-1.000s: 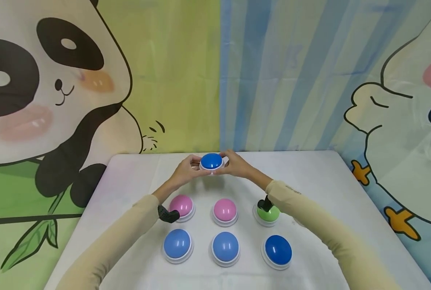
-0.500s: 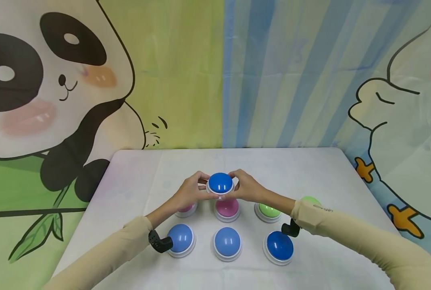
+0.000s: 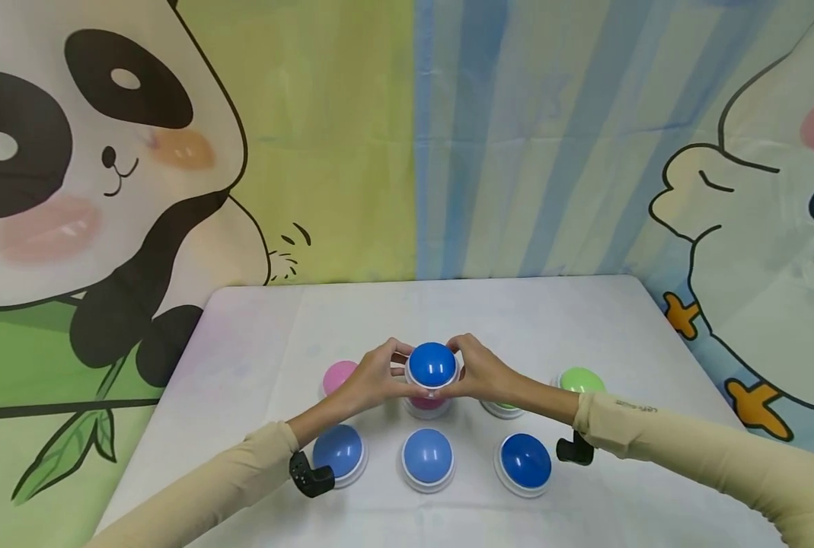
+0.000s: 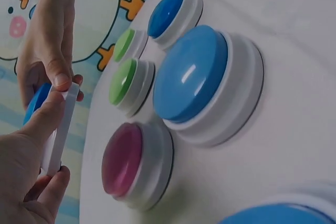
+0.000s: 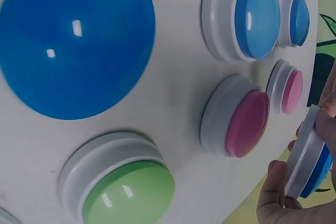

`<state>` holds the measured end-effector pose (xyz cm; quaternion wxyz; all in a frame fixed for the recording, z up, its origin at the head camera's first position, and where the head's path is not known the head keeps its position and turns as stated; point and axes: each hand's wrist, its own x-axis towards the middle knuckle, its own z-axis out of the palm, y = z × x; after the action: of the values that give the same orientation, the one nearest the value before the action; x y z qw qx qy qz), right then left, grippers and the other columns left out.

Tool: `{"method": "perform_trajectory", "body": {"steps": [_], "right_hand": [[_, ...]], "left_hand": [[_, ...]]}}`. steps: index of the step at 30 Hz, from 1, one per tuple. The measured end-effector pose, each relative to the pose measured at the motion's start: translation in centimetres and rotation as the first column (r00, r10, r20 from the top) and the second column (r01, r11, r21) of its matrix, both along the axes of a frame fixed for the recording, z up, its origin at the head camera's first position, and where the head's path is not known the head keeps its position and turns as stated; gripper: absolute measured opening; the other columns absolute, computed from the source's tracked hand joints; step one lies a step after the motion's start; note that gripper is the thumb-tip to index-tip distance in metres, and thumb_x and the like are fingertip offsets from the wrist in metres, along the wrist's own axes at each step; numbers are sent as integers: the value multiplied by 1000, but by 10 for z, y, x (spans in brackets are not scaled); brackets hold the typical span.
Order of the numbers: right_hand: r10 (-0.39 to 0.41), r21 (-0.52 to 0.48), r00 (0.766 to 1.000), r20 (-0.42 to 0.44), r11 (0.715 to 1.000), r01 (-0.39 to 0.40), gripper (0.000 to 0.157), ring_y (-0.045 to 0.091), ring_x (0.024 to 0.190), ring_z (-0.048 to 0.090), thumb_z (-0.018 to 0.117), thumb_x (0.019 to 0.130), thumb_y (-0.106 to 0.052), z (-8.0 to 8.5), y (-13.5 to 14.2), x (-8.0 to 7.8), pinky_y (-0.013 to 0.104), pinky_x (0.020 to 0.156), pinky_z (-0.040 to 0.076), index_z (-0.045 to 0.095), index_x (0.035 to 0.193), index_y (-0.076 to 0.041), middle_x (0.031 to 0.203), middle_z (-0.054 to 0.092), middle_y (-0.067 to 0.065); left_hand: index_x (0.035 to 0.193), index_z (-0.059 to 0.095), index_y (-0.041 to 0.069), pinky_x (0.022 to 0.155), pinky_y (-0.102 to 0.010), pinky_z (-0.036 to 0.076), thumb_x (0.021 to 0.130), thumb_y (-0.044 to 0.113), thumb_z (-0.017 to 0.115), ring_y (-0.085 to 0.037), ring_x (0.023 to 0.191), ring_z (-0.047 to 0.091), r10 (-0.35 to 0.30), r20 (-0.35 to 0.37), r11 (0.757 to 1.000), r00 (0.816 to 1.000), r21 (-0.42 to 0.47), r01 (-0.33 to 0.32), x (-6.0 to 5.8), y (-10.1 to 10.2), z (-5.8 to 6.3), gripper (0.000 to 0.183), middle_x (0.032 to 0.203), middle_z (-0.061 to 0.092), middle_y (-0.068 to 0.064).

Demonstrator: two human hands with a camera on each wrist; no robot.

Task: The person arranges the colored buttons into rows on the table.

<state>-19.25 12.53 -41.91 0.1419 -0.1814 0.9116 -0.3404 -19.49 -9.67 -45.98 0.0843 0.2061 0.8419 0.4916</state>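
Observation:
Both hands hold one dark-blue push button (image 3: 432, 364) with a white base, raised above the table. My left hand (image 3: 379, 374) grips its left side, the thumb at the lower front and fingers behind. On the opposite side my right hand (image 3: 483, 371) pinches the rim the same way. In the left wrist view the held button (image 4: 59, 135) is tilted, its blue dome facing away from the table. Directly below it in the head view, a pink button (image 3: 426, 405) is mostly covered. Another pink button (image 3: 338, 374) shows partly behind the left hand.
On the white table (image 3: 269, 327) a near row has a blue button (image 3: 338, 449), a light-blue button (image 3: 427, 455) and a dark-blue button (image 3: 526, 460). A green button (image 3: 581, 379) sits at right; a second green button (image 5: 131, 195) is mostly under the right forearm. Patterned cloth (image 3: 331, 137) hangs behind.
Both hands have brought the held button from near the table's far edge toward me and slightly right, over the pink button. Their grip stays the same. The camera view has shifted a little.

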Motion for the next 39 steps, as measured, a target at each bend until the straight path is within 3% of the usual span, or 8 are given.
{"method": "perform_trajectory", "body": {"steps": [7, 12, 17, 22, 33, 39], "right_hand": [[18, -38, 1000, 4, 999, -18, 78, 14, 73, 53, 88, 68, -34, 1, 9, 11, 20, 63, 53, 46, 127, -3, 120, 54, 14], [57, -60, 998, 0, 997, -56, 78, 13, 70, 54, 88, 68, -36, 4, 16, 33, 19, 60, 53, 46, 125, -5, 115, 55, 11], [80, -51, 996, 31, 996, -78, 76, 12, 71, 55, 88, 68, -38, 9, 24, 55, 19, 61, 53, 45, 123, -7, 108, 56, 8], [120, -40, 992, 46, 992, -118, 73, 10, 71, 54, 87, 69, -39, 12, 31, 68, 19, 63, 51, 45, 118, -5, 104, 56, 8], [102, 1, 995, 9, 995, -102, 74, 12, 79, 60, 89, 65, -37, 9, 62, 88, 26, 68, 57, 45, 114, -2, 104, 59, 11], [74, -1, 997, -20, 997, -74, 74, 7, 78, 59, 89, 64, -36, 1, 86, 97, 22, 66, 56, 46, 114, -1, 101, 60, 11]], "left_hand": [[117, 51, 11, 84, -32, 59, 69, 35, 87, -22, 106, 65, -21, -18, 999, 1000, -31, 21, 9, 4, 8, 65, 123, 63, -6], [119, 51, 12, 80, -24, 59, 69, 39, 87, -17, 101, 64, -73, -38, 995, 997, -69, 71, 28, 7, 12, 67, 126, 62, -4], [119, 49, 16, 78, -20, 58, 67, 47, 86, -12, 97, 63, -116, -10, 988, 993, -102, 115, 49, 14, 16, 71, 116, 62, -2], [119, 48, 16, 76, -18, 57, 66, 44, 87, -7, 94, 62, -149, 4, 983, 989, -110, 149, 62, 21, 16, 71, 110, 61, -3], [114, 50, 13, 72, -10, 52, 63, 43, 90, 1, 90, 59, -219, -53, 968, 974, -139, 210, 70, 58, 11, 71, 108, 64, 0], [112, 51, 13, 71, -8, 50, 62, 44, 89, 5, 87, 57, -254, -96, 959, 962, -158, 237, 70, 83, 6, 71, 105, 65, 2]]}}
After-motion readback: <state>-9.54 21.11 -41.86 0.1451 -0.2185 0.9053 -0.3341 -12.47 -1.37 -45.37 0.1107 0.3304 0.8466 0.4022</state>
